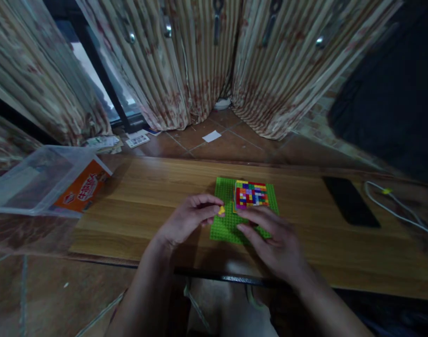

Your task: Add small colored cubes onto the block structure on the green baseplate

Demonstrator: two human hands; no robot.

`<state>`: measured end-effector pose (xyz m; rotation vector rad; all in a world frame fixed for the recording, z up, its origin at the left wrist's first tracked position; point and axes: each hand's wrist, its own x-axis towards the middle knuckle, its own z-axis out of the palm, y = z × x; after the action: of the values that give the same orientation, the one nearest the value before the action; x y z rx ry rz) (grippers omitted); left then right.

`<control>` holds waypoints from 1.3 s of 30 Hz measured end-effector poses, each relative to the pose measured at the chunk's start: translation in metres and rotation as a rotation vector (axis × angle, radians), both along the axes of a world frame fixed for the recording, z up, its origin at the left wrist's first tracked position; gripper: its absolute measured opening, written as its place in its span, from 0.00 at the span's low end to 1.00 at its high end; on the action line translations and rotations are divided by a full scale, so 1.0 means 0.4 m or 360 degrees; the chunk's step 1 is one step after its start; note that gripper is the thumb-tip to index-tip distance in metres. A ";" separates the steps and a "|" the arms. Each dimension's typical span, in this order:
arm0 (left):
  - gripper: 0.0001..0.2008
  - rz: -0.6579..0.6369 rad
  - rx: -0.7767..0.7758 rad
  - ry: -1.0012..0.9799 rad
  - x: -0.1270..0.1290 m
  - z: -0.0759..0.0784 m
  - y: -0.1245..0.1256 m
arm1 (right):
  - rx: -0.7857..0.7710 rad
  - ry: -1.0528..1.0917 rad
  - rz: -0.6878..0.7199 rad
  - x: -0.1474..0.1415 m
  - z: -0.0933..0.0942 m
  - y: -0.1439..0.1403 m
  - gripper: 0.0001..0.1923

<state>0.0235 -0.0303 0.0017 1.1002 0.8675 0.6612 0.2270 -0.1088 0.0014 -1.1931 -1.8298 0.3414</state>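
Note:
Between the thumb and forefinger of my left hand [193, 216] is a small yellow toy brick [221, 210], held just above the left side of a green studded baseplate [228, 229]. On the baseplate stands a block of many-coloured toy bricks [252, 194], with red, yellow, blue, white and purple pieces on top. My right hand [275, 236] reaches over the baseplate's front right part, thumb and fingers apart. Its fingertips are close to the block's near edge, and whether they touch it I cannot tell. No brick shows between them.
A clear plastic bin [41, 182] with an orange label sits at the table's left end. On the wooden table [147, 187], a black phone-like slab [350, 201] and a white cable [400, 206] lie to the right. Curtains [200, 70] hang behind; papers [211, 136] lie on the tiled floor.

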 end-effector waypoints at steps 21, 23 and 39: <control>0.15 -0.0289 0.0163 0.0167 0.085 -0.013 -0.030 | -0.0513 0.0091 -0.0248 0.133 -0.001 -0.016 0.08; 0.13 -0.0128 0.0198 0.0244 0.086 -0.020 -0.021 | -0.0580 0.0143 -0.0412 0.168 -0.014 -0.011 0.11; 0.17 0.0237 0.0435 0.0458 0.112 -0.056 -0.004 | -0.0631 0.0292 -0.0376 0.162 -0.052 0.030 0.11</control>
<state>0.0682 -0.0320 -0.0209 1.4091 1.1375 0.7727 0.2917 -0.0969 -0.0195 -1.5753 -1.4831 0.6764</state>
